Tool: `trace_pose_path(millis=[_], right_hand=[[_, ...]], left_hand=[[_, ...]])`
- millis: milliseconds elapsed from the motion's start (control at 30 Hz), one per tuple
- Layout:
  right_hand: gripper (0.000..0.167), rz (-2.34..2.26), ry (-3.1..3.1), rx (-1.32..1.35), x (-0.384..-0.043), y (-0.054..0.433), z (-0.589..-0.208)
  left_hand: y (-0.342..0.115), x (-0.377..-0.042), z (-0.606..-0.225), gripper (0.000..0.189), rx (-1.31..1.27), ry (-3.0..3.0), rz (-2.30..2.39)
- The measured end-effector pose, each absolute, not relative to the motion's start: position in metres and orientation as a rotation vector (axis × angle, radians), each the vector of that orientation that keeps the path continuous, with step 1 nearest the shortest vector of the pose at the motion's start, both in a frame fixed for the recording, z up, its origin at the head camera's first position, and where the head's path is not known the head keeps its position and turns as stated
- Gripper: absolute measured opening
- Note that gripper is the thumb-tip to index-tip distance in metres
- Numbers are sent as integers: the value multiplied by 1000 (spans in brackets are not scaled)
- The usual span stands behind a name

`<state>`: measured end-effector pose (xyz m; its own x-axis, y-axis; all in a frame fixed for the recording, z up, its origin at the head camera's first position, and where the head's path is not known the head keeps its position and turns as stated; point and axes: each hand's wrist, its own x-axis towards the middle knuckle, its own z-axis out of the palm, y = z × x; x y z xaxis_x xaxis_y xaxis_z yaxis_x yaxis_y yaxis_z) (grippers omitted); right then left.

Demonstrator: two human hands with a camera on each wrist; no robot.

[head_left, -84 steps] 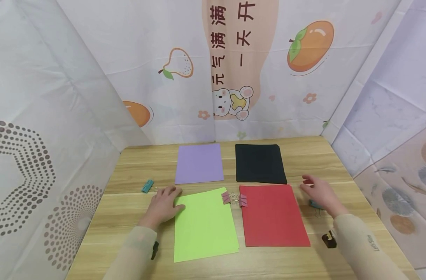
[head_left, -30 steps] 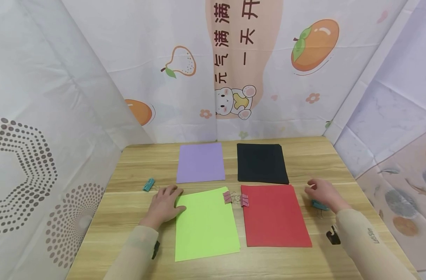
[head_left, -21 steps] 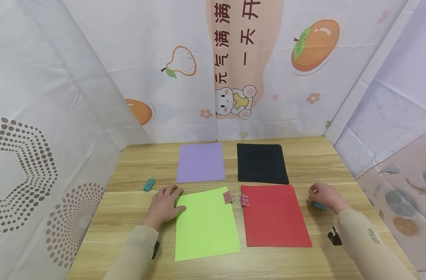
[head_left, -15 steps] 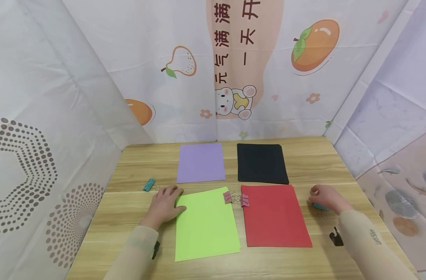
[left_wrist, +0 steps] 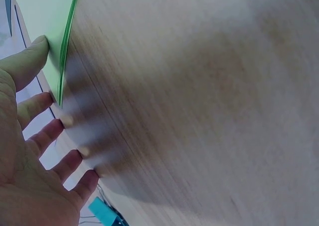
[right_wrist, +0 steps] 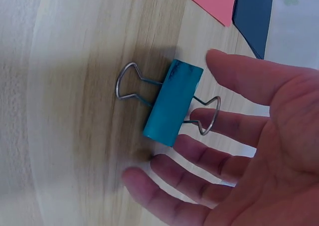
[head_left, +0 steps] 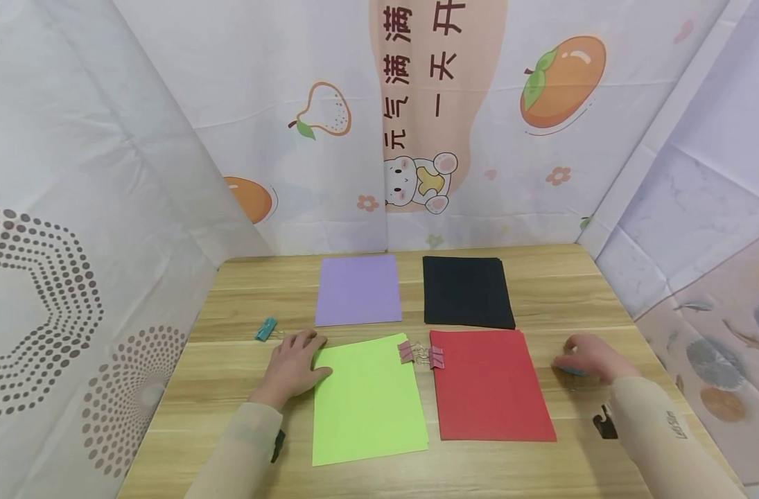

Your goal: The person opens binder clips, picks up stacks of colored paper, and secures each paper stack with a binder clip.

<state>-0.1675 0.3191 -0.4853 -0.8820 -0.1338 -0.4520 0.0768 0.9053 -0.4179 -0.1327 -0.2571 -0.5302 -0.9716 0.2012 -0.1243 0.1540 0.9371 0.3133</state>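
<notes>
My left hand (head_left: 294,367) lies with fingers spread at the upper left corner of the yellow-green paper stack (head_left: 369,402). Its thumb rests on the sheets in the left wrist view, and the other fingertips are off the paper, by the table. Just beyond those fingers lies a teal binder clip (head_left: 265,328). At the right, my right hand (head_left: 594,357) hovers over another teal binder clip (right_wrist: 173,104). Its thumb is apart from the clip, with loosely bent fingers beside and behind it; whether a fingertip touches the clip's wire handle, I cannot tell.
Red paper (head_left: 491,384) lies right of the yellow-green stack. Two pink binder clips (head_left: 406,351) sit between them at their facing edges. Purple paper (head_left: 358,290) and black paper (head_left: 468,291) lie farther back on the wooden table (head_left: 229,291), before a printed curtain (head_left: 329,173).
My right hand has come down and slightly rightward over the teal binder clip, covering more of it in the head view. The left hand and the papers stay where they were.
</notes>
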Motion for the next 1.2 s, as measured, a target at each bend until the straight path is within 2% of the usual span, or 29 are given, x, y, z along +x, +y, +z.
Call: trace_pose_path(millis=[133,267,900,1200], right_hand=[[60,-688,2506,101,-164,321,-484],[61,-724,2478,129,-162,322,-484],[58,-939,2455,74,-162,321,-486],[64,-1049,2370,53,-164,319,-487]], left_hand=[[-257,-132,-530,66,271,2938,469],[-257,-132,-531,67,274,2940,469],[-257,-132,-532,66,275,2935,473],[-258,-132,-533,66,278,2937,483]])
